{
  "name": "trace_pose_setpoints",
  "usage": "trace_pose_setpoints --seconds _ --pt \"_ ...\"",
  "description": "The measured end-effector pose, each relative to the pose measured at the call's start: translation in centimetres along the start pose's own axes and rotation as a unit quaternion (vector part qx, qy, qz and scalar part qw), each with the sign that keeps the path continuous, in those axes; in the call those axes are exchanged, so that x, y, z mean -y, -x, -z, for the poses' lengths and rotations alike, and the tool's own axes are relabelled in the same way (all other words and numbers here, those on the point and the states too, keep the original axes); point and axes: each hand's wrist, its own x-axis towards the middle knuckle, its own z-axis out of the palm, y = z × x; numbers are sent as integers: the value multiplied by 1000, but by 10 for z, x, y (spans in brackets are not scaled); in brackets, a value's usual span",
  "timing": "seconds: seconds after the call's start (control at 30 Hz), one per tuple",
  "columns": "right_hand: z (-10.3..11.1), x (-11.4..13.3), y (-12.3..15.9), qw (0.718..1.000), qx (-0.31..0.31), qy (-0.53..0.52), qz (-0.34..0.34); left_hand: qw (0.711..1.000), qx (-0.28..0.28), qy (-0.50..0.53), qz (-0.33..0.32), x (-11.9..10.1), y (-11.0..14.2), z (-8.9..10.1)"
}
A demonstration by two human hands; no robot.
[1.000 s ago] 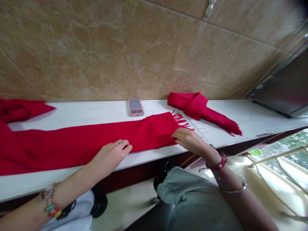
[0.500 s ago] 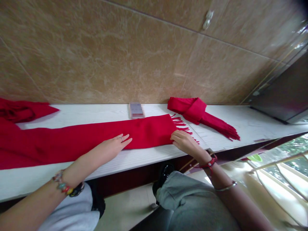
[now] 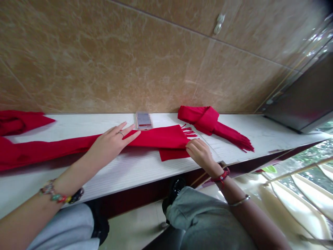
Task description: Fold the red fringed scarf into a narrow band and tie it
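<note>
A long red scarf (image 3: 158, 137) lies lengthwise along the white counter, its fringed end to the right. Part of its near edge is raised and turned toward the wall, and a lower layer shows under it near the right end. My left hand (image 3: 110, 142) rests over the middle of the scarf with fingers spread; its thumb is hidden. At the fringed end, my right hand (image 3: 199, 152) pinches the near corner of the cloth. Behind it lies a second red scarf (image 3: 200, 118), folded over, with its fringe pointing right.
A phone (image 3: 144, 121) lies by the tiled wall (image 3: 104, 59), just behind the scarf. More bunched red cloth (image 3: 23, 121) is at the far left. A dark box-like object (image 3: 301, 93) stands at the counter's (image 3: 234, 123) right end. My knees are below the front edge.
The scarf's near edge has been lifted and folded toward the wall, uncovering a lower layer. My left hand has moved up and left; my right hand still grips the corner.
</note>
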Motion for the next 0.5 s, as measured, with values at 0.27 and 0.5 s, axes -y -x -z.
trace_pose_setpoints --seconds 0.27,0.5 --pt "6 0 3 983 164 -66 41 980 190 61 -6 -9 30 -37" --pt "5 -6 6 991 94 -99 10 974 199 107 3 -4 25 -16"
